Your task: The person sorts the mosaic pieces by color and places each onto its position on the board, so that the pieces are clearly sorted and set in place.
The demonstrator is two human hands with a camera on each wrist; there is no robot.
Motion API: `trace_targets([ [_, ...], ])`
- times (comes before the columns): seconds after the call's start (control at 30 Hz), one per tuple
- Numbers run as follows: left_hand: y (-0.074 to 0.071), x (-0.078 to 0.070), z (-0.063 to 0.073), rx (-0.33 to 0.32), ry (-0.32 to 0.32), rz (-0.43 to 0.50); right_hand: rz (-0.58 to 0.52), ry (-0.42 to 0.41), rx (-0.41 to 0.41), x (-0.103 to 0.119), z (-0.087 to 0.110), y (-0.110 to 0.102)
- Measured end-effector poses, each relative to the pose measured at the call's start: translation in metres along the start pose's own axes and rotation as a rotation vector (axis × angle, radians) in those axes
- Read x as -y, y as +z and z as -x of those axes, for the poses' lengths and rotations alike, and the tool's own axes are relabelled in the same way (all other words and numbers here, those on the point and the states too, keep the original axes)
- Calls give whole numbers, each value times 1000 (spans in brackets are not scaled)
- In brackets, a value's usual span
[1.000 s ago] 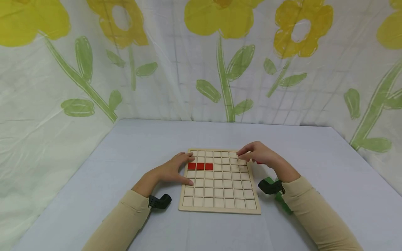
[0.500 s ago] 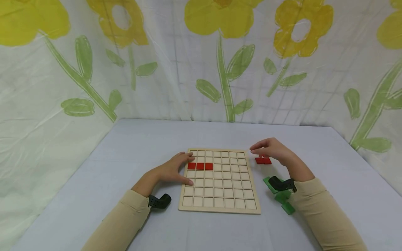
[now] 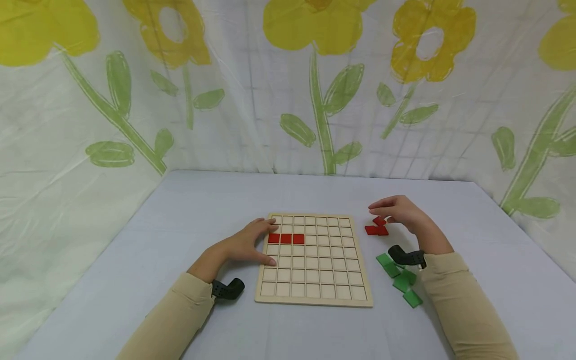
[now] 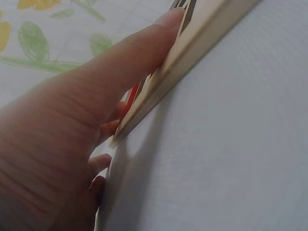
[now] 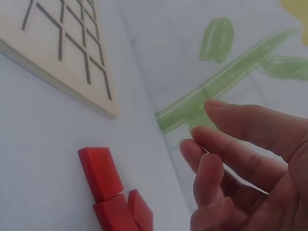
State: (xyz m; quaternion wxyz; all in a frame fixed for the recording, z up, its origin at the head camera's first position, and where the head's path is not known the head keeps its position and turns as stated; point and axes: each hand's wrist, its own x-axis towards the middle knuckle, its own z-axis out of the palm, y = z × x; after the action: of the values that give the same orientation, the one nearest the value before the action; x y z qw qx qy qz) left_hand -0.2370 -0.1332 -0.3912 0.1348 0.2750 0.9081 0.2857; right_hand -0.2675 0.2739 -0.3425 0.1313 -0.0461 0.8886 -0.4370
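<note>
1. Head view: the wooden grid board (image 3: 315, 301) lies flat on the table (image 3: 216, 200) between the two hands, its left edge under the left hand (image 3: 249, 242). Three red tiles (image 3: 286, 239) sit side by side in one row of cells, starting just beside that hand's fingers.

2. From where I stand, the work looks to be at an early stage: three cells are filled, and the other cells I can make out are bare.

3. Left over, three loose red tiles (image 3: 371, 230) lie in a small cluster just below the right hand (image 3: 403, 212), touching or nearly so. Nearer the person, beside the right wrist, at least five green tiles (image 3: 401, 284) lie scattered, some overlapping; none shows on the board.

4. The left hand is spread along the board's edge, thumb and fingers well apart, touching the rim and seemingly steadying it rather than gripping.

5. The right hand hangs above the loose reds with its fingers gently bent. Its wrist view shows a gap between thumb and fingertips, with nothing held and the tiles apart from them.

6. Both hands stand well apart, the board between them.
</note>
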Motion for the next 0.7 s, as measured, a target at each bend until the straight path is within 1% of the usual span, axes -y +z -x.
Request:
trace_targets([
  [0.13, 0, 2, -1, -2, 7, -3, -13, 23, -15, -6, -4, -3],
  [0.3, 0, 3, -1, -1, 13, -7, -14, 74, -51, -15, -8, -3],
  [0.5, 1, 4, -2, 1, 5, -13, -3, 130, -86, -24, -10, -3],
  [0.7, 1, 4, -2, 3, -13, -18, -24, 190, -95, -31, -13, -4],
])
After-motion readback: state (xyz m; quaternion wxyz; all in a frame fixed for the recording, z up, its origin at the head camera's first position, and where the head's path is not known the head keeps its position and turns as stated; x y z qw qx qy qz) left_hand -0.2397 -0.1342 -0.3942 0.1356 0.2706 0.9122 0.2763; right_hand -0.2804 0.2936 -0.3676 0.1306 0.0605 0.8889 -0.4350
